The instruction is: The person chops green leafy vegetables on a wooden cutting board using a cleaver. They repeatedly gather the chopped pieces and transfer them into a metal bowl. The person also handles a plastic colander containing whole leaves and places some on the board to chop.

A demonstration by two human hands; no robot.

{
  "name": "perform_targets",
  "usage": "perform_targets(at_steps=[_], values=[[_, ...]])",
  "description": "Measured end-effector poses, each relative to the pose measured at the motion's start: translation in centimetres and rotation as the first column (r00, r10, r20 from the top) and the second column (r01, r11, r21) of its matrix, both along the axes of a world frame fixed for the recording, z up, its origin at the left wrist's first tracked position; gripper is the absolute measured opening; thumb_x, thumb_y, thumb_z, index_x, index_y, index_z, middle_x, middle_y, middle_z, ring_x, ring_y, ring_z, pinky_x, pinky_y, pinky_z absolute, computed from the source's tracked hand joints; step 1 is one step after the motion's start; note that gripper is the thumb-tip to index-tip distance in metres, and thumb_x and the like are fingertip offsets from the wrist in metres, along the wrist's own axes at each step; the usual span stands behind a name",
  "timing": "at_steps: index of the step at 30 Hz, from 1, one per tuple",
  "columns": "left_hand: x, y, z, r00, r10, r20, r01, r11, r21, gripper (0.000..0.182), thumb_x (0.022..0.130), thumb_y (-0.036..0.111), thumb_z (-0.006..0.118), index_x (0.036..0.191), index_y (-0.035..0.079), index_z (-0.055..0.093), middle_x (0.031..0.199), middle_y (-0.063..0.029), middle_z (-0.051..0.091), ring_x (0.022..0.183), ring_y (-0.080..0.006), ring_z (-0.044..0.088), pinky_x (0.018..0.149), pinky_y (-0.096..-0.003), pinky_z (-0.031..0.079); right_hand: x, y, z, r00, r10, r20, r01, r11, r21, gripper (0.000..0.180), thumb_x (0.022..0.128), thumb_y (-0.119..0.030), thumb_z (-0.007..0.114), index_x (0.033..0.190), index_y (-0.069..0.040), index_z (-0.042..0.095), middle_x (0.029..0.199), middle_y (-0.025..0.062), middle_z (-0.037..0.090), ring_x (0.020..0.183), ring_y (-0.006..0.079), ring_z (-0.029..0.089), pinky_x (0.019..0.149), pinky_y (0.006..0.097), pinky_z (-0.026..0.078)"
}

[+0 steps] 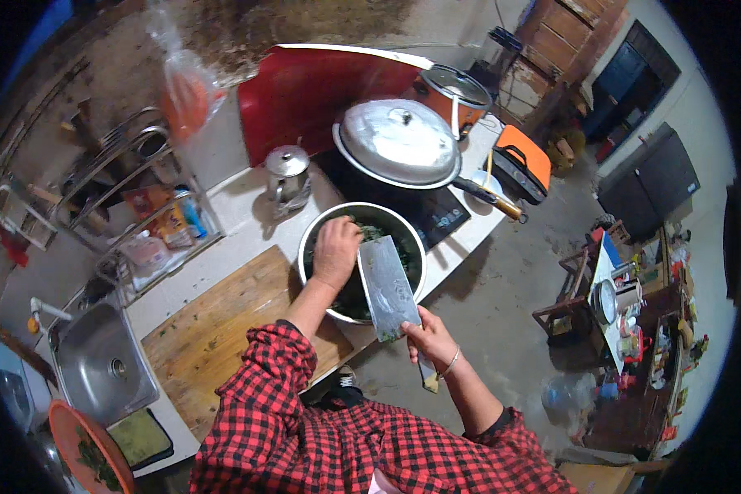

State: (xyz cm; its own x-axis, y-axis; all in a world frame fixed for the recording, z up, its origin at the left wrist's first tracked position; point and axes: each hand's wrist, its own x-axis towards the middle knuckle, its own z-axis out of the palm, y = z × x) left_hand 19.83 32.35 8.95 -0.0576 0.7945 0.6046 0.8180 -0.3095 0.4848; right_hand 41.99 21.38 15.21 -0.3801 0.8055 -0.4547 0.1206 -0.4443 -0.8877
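My right hand (433,341) grips a broad-bladed cleaver (386,289) by its handle end, thumb on the blade. The blade lies tilted over a round, white-rimmed pot (423,265). Bits of green cling to the metal near my thumb. Inside the pot are chopped leafy greens (370,233), partly covered by the blade. My left hand (336,248) reaches over the pot's left side, palm down, beside the upper end of the blade. Its fingertips are blurred, so whether they hold any greens is unclear. A wooden cutting board (228,327) with a few green scraps lies left of the pot.
A lidded wok (398,142) sits on the induction cooktop (447,216), its handle jutting right. A metal jug (288,176) stands behind the pot. Further left are a wire rack (108,204), a steel sink (108,364) and an orange basin (77,426) with greens.
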Motion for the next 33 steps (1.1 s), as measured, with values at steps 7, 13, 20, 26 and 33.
perform_targets(at_steps=[7, 13, 20, 26, 33], values=[[-0.7, 4.2, -2.0, 0.720, 0.038, 0.693, 0.180, 0.954, -0.239, 0.010, 0.085, 0.009, 0.060, 0.089, 0.001, 0.063, 0.074, -0.0085, 0.066, 0.068, -0.0163, 0.065, 0.063, -0.0284, 0.050, 5.7, 3.9, 2.6, 0.556, -0.107, 0.825, -0.578, 0.663, 0.476, 0.031, 0.091, -0.023, 0.052, 0.119, -0.011, 0.051, 0.080, 0.0096, 0.061, 0.062, 0.0250, 0.060, 0.056, 0.0365, 0.049], [-1.4, 3.0, 1.9, 0.887, 0.057, 0.458, 0.055, 0.972, -0.227, 0.018, 0.077, 0.015, 0.069, 0.088, 0.002, 0.063, 0.080, -0.0105, 0.066, 0.077, -0.0218, 0.062, 0.072, -0.0334, 0.048, 6.1, 6.7, 1.5, 0.663, -0.151, 0.733, -0.602, 0.476, 0.642, 0.032, 0.073, -0.011, 0.067, 0.097, -0.006, 0.047, 0.077, 0.0128, 0.056, 0.073, 0.0329, 0.058, 0.063, 0.0426, 0.048], [7.2, -0.7, 2.3, 0.986, -0.163, 0.015, 0.161, 0.947, -0.278, 0.062, 0.073, 0.044, 0.070, 0.118, 0.006, 0.051, 0.126, -0.0158, 0.046, 0.125, -0.0336, 0.036, 0.107, -0.0501, 0.022, 2.3, 7.8, -0.7, 0.608, -0.173, 0.775, -0.669, 0.414, 0.617, 0.034, 0.071, -0.013, 0.068, 0.091, -0.003, 0.042, 0.073, 0.0146, 0.056, 0.069, 0.0327, 0.058, 0.060, 0.0430, 0.048], [7.4, -0.8, 1.0, 0.993, -0.081, -0.090, 0.052, 0.956, -0.288, 0.070, 0.078, 0.049, 0.064, 0.128, 0.005, 0.044, 0.136, -0.0177, 0.039, 0.134, -0.0349, 0.026, 0.111, -0.0542, 0.011, 1.3, 7.3, 0.1, 0.628, -0.276, 0.728, -0.655, 0.317, 0.686, 0.030, 0.069, -0.012, 0.068, 0.084, -0.003, 0.044, 0.070, 0.0135, 0.054, 0.064, 0.0322, 0.056, 0.058, 0.0423, 0.046], [3.9, 0.5, -0.3, 0.972, 0.046, -0.229, -0.089, 0.979, -0.182, 0.063, 0.076, 0.040, 0.068, 0.125, 0.006, 0.048, 0.133, -0.0145, 0.042, 0.133, -0.0331, 0.028, 0.111, -0.0548, 0.013, 3.1, 7.1, 1.7, 0.624, -0.289, 0.726, -0.656, 0.310, 0.688, 0.030, 0.068, -0.013, 0.069, 0.082, -0.004, 0.044, 0.070, 0.0134, 0.053, 0.066, 0.0323, 0.056, 0.058, 0.0429, 0.045]])
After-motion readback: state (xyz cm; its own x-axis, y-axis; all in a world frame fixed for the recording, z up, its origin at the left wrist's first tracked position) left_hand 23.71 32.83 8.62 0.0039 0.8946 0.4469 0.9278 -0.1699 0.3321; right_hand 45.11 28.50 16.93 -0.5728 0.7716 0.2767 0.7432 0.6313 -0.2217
